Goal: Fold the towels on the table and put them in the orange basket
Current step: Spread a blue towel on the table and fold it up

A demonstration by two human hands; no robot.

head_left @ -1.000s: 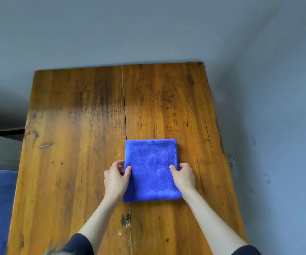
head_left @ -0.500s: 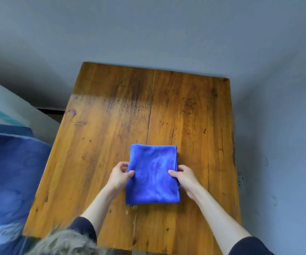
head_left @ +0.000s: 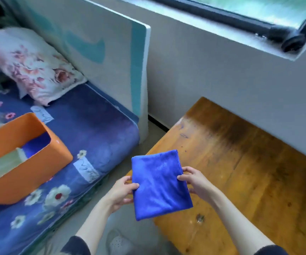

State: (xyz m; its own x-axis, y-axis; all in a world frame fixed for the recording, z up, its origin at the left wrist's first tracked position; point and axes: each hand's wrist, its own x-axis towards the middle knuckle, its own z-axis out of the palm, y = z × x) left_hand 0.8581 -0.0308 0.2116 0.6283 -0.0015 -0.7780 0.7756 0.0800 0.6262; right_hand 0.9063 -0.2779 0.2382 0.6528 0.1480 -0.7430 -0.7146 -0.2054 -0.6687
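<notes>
The blue towel (head_left: pixel 159 184) is already folded into a compact rectangle and is off the worktop (head_left: pixel 249 172), held in the air over the worktop's left edge, at about 6 o'clock in the view. The left hand (head_left: pixel 120 192) pinches its left side and the right hand (head_left: pixel 196 183) its right side; on both, the fingers (head_left: pixel 184 177) are closed on the cloth, thumb on top and the rest underneath.

The folding of this towel looks finished; what is left for it is the carry and the drop into the orange basket (head_left: pixel 43 162), which sits on the bed (head_left: pixel 97 129) at about 9 o'clock. Inside the basket something blue and something pale green show, probably towels placed there, though the blur makes that uncertain. No other towel is visible on the part of the worktop in view, so this may be the last one; the far right of the worktop is cut off.

The way is open: a strip of bare floor (head_left: pixel 141 234) lies between the worktop's edge and the side of the bed, with a pale shoe (head_left: pixel 120 243) down at 6 o'clock. The basket's mouth is wide and faces up, its near rim standing higher than the mattress, so the towel needs to clear that rim. A flowered pillow (head_left: pixel 36 67) lies at 10 o'clock, well apart from the path.
</notes>
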